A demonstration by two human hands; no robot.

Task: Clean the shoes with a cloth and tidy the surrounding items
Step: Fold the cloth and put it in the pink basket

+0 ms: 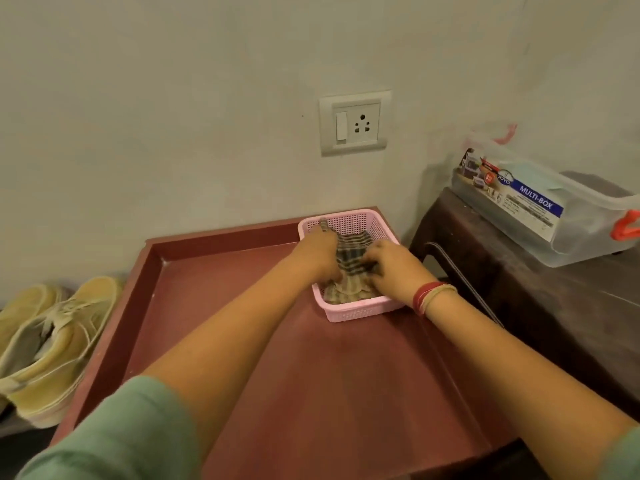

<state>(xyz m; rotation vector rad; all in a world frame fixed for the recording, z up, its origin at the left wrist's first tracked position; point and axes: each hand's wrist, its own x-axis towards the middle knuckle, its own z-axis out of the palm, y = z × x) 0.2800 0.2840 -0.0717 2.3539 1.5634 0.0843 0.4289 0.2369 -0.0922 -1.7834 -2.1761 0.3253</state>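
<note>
A pink perforated basket [349, 219] stands at the far right corner of a dark red tray table [311, 368]. A checked cloth [351, 254] lies bunched inside it. My left hand [320, 249] and my right hand [394, 265] both reach into the basket and grip the cloth, fingers curled into its folds. A pair of yellow lace-up shoes [52, 341] sits on a lower surface to the left of the tray table, side by side, apart from both hands.
A clear plastic storage box [540, 209] with a blue label and red clasps rests on a dark wooden table [554, 306] at the right. A wall socket [355, 124] is on the pale wall behind the basket. The tray table has raised edges.
</note>
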